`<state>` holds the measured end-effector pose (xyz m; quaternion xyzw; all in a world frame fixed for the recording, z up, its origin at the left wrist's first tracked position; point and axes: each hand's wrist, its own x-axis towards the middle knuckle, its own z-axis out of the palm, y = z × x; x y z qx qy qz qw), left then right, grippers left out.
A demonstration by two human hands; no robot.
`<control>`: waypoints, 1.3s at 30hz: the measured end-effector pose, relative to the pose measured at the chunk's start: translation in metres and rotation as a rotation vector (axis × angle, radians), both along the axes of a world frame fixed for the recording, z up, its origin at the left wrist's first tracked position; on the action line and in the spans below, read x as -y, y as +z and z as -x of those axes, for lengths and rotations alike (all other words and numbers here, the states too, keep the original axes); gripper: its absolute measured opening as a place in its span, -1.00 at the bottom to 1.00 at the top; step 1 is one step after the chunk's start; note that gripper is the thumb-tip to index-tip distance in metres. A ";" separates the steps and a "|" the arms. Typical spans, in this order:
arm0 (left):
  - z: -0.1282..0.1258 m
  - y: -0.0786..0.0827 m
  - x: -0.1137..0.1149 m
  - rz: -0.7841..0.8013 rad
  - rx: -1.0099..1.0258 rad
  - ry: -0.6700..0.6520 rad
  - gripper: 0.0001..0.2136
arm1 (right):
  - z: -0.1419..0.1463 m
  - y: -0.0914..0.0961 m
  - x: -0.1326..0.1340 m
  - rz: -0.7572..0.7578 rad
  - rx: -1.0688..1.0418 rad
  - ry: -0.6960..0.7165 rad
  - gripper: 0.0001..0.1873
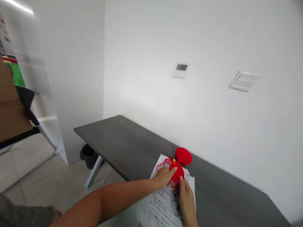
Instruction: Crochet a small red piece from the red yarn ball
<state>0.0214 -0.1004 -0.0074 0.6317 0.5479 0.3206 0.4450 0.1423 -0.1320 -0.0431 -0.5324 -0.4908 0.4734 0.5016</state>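
We pinch a red crocheted piece (178, 174) between our left hand (163, 177) and right hand (186, 193), both closed on it, over a printed sheet (159, 205). It is rounded, trailing loose red yarn (163, 163), with a yellow marker (174, 162). The dark grey table (123, 138) meets a white wall (213, 119).

The red crocheted piece (182, 162) is small, two rounded lobes joined at a narrow waist beside a yellow marker (174, 161). It lies on the printed sheet (161, 201) on the table (123, 138)
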 end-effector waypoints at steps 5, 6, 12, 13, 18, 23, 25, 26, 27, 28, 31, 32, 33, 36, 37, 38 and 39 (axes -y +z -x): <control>0.000 0.003 0.001 0.014 0.025 0.005 -0.43 | 0.000 -0.003 -0.002 0.000 0.023 0.012 -0.51; 0.000 0.004 0.001 0.019 0.022 0.005 -0.43 | 0.000 -0.004 -0.002 0.001 0.024 0.006 -0.51; 0.001 0.001 -0.002 0.019 0.016 -0.009 -0.41 | 0.003 -0.003 -0.003 0.013 -0.005 -0.013 -0.50; 0.001 0.001 -0.002 0.020 0.013 -0.006 -0.40 | 0.003 -0.002 -0.003 0.013 -0.004 -0.017 -0.49; 0.001 0.000 -0.003 0.007 0.006 -0.006 -0.41 | 0.005 0.002 -0.002 0.005 -0.009 -0.013 -0.47; 0.000 0.004 -0.003 0.022 0.003 0.029 -0.42 | 0.006 0.007 0.000 -0.010 -0.022 -0.038 -0.46; 0.000 0.004 -0.003 0.028 0.008 0.020 -0.42 | 0.007 0.009 0.000 -0.016 -0.020 -0.056 -0.45; 0.000 0.004 -0.003 0.030 0.010 0.014 -0.42 | 0.008 0.009 0.000 -0.021 -0.018 -0.065 -0.44; 0.000 0.005 -0.003 0.032 0.012 0.008 -0.41 | 0.009 0.010 0.000 -0.028 -0.015 -0.073 -0.43; -0.001 0.005 -0.003 0.031 0.014 0.004 -0.41 | 0.009 0.010 -0.001 -0.036 -0.013 -0.082 -0.43; -0.001 0.006 -0.003 0.027 0.027 -0.004 -0.40 | 0.010 0.009 -0.002 -0.049 -0.011 -0.095 -0.42; -0.002 0.007 -0.002 0.029 0.035 -0.010 -0.40 | 0.010 0.008 -0.003 -0.050 -0.013 -0.093 -0.42; -0.002 0.008 -0.002 0.031 0.041 -0.012 -0.40 | 0.010 0.008 -0.003 -0.049 -0.014 -0.093 -0.43; -0.002 0.010 -0.002 0.021 0.042 -0.026 -0.40 | 0.010 0.006 -0.003 -0.036 -0.019 -0.088 -0.43; -0.002 0.010 -0.002 0.016 0.038 -0.030 -0.40 | 0.010 0.006 -0.003 -0.033 -0.020 -0.084 -0.43; -0.002 0.010 -0.002 0.011 0.035 -0.032 -0.41 | 0.010 0.006 -0.003 -0.031 -0.023 -0.081 -0.42; -0.002 0.010 -0.002 0.009 0.031 -0.030 -0.41 | 0.010 0.006 -0.003 -0.031 -0.025 -0.079 -0.42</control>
